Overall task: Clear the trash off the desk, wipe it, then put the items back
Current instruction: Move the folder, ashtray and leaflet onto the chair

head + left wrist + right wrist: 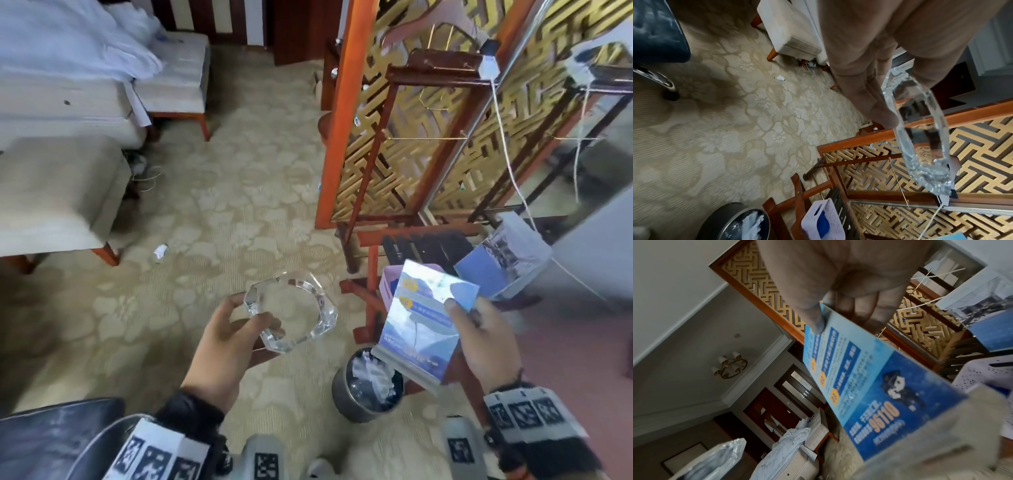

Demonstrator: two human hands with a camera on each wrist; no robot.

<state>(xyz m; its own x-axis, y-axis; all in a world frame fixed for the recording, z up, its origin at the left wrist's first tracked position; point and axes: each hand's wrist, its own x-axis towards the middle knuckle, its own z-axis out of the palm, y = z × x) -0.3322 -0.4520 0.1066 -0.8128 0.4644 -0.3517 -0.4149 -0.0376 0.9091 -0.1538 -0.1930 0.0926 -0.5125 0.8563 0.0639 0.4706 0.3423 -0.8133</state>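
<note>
My left hand (pixel 251 318) grips a clear, faceted glass ashtray (pixel 291 311) by its near rim, thumb on top, held above the carpet. In the left wrist view the ashtray (pixel 920 129) shows edge-on below my fingers (pixel 863 81). My right hand (pixel 459 313) pinches a blue printed sign card (pixel 424 322) with a grey base, thumb on its upper corner. The right wrist view shows the card (pixel 869 378) running down from my thumb (pixel 813 318), its fingers behind it, and the ashtray (pixel 715 459) at the bottom left.
A round dark bin (pixel 368 387) holding white trash stands on the carpet below the card. Behind it are a wooden rack (pixel 370 246) holding a lilac basket (pixel 388 284), a lattice screen and a mirror. A crumpled scrap (pixel 161 251) lies on the carpet. A black chair (pixel 51 438) is at the lower left.
</note>
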